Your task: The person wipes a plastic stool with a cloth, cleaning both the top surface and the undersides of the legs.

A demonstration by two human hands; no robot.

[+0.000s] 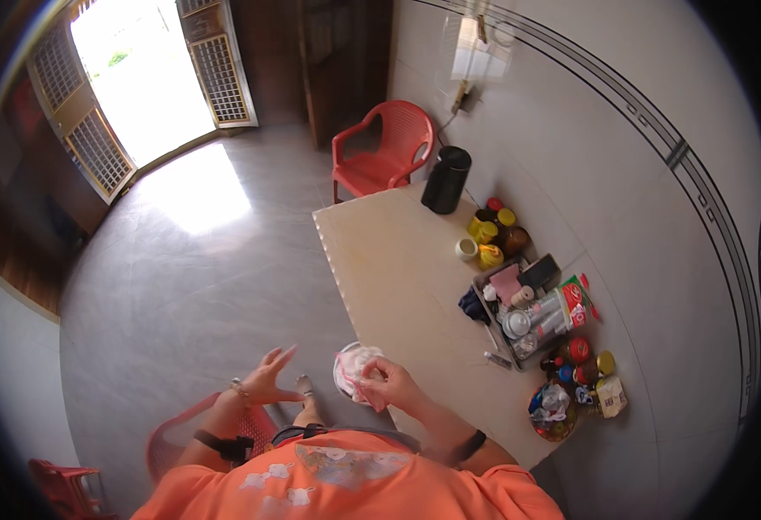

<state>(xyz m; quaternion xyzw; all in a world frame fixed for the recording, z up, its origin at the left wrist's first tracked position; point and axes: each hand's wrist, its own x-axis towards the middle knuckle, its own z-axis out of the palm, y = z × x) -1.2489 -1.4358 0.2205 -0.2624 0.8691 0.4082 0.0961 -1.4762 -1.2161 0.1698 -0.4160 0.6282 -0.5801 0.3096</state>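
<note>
My left hand (267, 383) hangs in the air over the floor on the left, fingers and thumb spread, with nothing in it. On the right, by the table's near-left edge, my right hand (397, 389) has its thumb and fingers pinched together at a soft pink and white cloth or bag (356, 364). That soft piece bunches over a round container with a pale rim (337, 385), and the hand covers part of it. The container's inside and depth are hidden.
The pale table (393, 260) bears a black kettle or flask (447, 180), several jars (488, 231), a tray (478, 283) of small goods and a basket (555, 432). A red plastic chair (380, 153) stands at its far end; another red chair (182, 419) is behind my left arm.
</note>
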